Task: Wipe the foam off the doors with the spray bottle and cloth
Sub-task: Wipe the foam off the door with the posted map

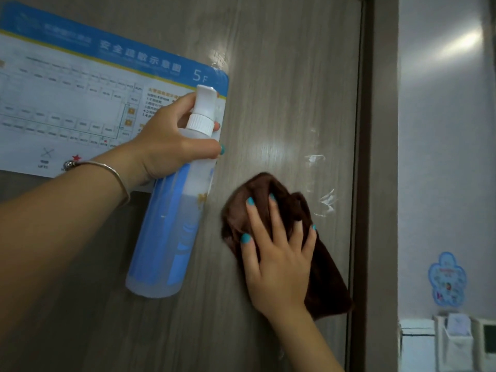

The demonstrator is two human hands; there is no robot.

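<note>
The right hand [279, 253] lay flat with fingers spread, its grip released, pressing a brown cloth [284, 237] against the grey wood-grain door [281, 89]. The left hand [171, 140] had its grip wrapped around the neck of a clear spray bottle [171, 224] with a blue label and white nozzle, held just left of the cloth, its top overlapping the corner of a blue evacuation plan [80, 103] stuck on the door. Thin white foam streaks [326, 204] sat just right of the cloth, near the door's right edge, where the dark door frame [375, 157] rose. Bare door surface stretched above and below the cloth. Beyond the frame, a pale wall [442, 130] carried a blue flower-shaped sticker [447, 279].
</note>
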